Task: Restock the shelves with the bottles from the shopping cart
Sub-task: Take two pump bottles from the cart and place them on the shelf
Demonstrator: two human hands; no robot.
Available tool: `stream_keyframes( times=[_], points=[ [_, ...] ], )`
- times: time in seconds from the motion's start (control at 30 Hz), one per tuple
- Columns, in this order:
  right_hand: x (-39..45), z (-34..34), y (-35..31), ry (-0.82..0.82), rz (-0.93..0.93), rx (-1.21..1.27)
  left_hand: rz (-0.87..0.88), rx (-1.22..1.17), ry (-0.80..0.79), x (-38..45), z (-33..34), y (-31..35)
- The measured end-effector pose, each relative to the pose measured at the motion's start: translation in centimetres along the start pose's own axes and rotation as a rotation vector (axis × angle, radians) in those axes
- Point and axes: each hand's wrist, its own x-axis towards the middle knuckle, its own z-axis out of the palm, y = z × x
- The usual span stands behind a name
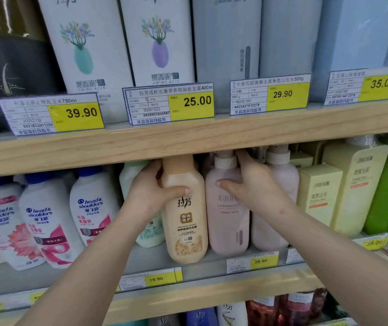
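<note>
Supermarket shelf (188, 142) right up close. My left hand (150, 191) grips the orange bottle (186, 222) standing there, while my right hand (254, 182) wraps the pink bottle (226, 222) just beside it.

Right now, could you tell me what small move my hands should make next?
Probably ease the orange bottle back and release it: your left hand grips it upright on the shelf, while your right hand holds the pink bottle aside.
</note>
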Motion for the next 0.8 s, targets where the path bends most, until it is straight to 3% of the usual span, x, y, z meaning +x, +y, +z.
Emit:
stream_keyframes(
  times=[0.23, 0.8],
  points=[
    [0.9, -0.4, 0.0, 0.031, 0.068, 0.078, -0.015, -0.014, -0.031, 0.0, -0.2, 0.0],
    [-0.8, 0.2, 0.4, 0.049, 0.02, 0.181, -0.007, 0.025, 0.03, -0.7, 0.3, -0.4]
  ],
)
